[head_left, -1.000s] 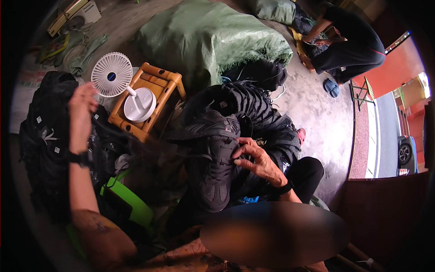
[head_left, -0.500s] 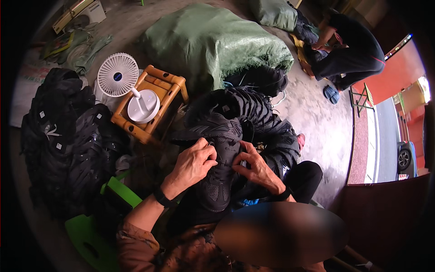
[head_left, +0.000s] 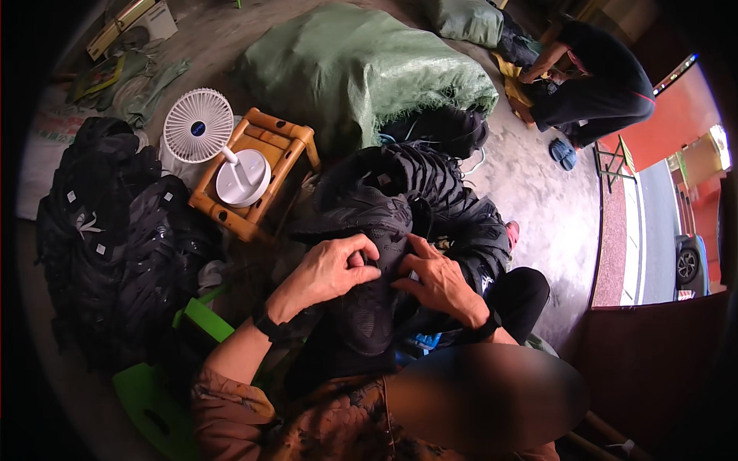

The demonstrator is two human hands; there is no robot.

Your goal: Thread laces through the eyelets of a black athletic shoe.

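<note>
A black mesh shoe [head_left: 364, 323] lies over my lap with its toe toward me. My left hand [head_left: 330, 269] is over the lacing area, thumb and forefinger pinched together; whatever is between them is too dark and small to make out. At the other edge of the lacing, my right hand [head_left: 442, 280] grips the side of the shoe with bent fingers. Just beyond both hands, another black shoe part [head_left: 361, 215] lies crosswise against it. A stacked row of black laced shoes [head_left: 453, 207] curves away on the right.
Left lies a large heap of black shoe pieces [head_left: 108, 246]. A white fan [head_left: 244, 180] stands on a bamboo stool [head_left: 290, 142]. Beyond is a big green sack [head_left: 323, 69]. A green plastic chair [head_left: 150, 407] is at lower left. Another person [head_left: 600, 77] bends over at far right near blue slippers [head_left: 562, 154].
My left hand has shifted slightly right, its fingers drawn together over the lacing. My right hand stays at the shoe's side. The other person's arms have moved.
</note>
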